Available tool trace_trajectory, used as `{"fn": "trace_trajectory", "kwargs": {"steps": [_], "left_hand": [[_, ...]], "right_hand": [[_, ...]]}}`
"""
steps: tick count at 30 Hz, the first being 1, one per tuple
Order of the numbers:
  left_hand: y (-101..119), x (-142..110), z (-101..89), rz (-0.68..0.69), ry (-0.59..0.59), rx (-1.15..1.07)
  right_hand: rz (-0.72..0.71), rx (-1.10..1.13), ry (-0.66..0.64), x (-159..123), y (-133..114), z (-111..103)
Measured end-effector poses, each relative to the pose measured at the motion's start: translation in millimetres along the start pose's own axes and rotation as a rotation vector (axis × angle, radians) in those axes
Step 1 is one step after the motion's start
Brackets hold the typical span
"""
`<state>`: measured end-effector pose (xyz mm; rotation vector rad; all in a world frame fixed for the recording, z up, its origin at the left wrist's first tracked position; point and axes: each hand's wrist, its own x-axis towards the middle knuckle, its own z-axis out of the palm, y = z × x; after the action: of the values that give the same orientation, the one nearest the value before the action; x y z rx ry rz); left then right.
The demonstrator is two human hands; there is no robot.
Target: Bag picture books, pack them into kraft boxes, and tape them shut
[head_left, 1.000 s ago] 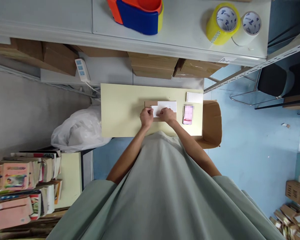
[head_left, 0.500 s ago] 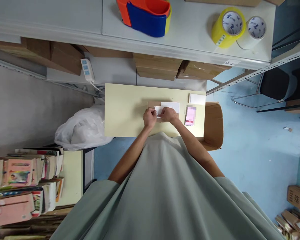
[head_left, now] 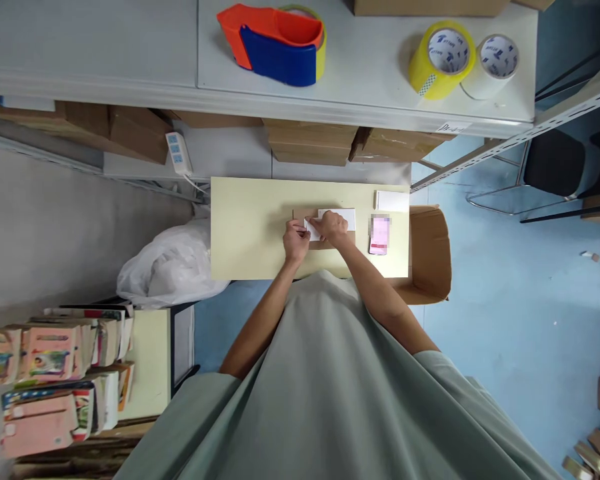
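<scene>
A flat brown cardboard piece (head_left: pixel 323 245) lies on the pale yellow table (head_left: pixel 250 227) in front of me. On it rests a small white paper slip (head_left: pixel 311 231), with a larger white sheet (head_left: pixel 350 217) overlapping behind and to the right. My left hand (head_left: pixel 296 241) is closed at the slip's left edge, fingertips pinched together there. From the right, my right hand (head_left: pixel 333 227) reaches over the paper with fingers apart, one digit stretched left across the slip's top. Its palm side is hidden.
Right of my hands lie a phone (head_left: pixel 379 235) and a white stack (head_left: pixel 393 201). An open cardboard box (head_left: pixel 430 253) stands at the table's right end, a white plastic bag (head_left: pixel 173 263) at its left. The shelf ahead holds a tape dispenser (head_left: pixel 280 50) and yellow tape (head_left: pixel 440 60).
My right hand has shifted slightly left, and one digit now stretches over the slip's upper edge. My left hand stays at the slip's left side. The whole view has tilted a little.
</scene>
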<state>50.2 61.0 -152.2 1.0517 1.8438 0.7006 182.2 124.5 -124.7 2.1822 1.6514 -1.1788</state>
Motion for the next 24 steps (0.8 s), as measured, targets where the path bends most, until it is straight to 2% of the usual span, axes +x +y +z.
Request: {"fn": "trace_trajectory", "kwargs": {"steps": [6, 10, 13, 15, 18, 20, 24], "left_hand": [[6, 3, -1.2, -0.053, 0.010, 0.031], [7, 7, -5.5, -0.117, 0.013, 0.089], [6, 11, -10.4, -0.183, 0.015, 0.102], [5, 14, -13.1, -0.209, 0.019, 0.098], [3, 17, -15.6, -0.227, 0.017, 0.083], [1, 18, -16.0, -0.227, 0.028, 0.074], [-8, 14, -13.3, -0.243, 0.106, 0.108]], "right_hand": [[-0.055, 0.024, -0.201, -4, 6, -13], [-0.046, 0.135, -0.313, 0, 5, -23], [-0.020, 0.233, -0.368, 0, 8, -23], [-0.013, 0.299, -0.353, -4, 11, -20], [-0.030, 0.335, -0.234, -13, 19, -16], [-0.049, 0.280, -0.176, -18, 27, -16], [-0.105, 0.112, -0.160, -26, 57, -19]]}}
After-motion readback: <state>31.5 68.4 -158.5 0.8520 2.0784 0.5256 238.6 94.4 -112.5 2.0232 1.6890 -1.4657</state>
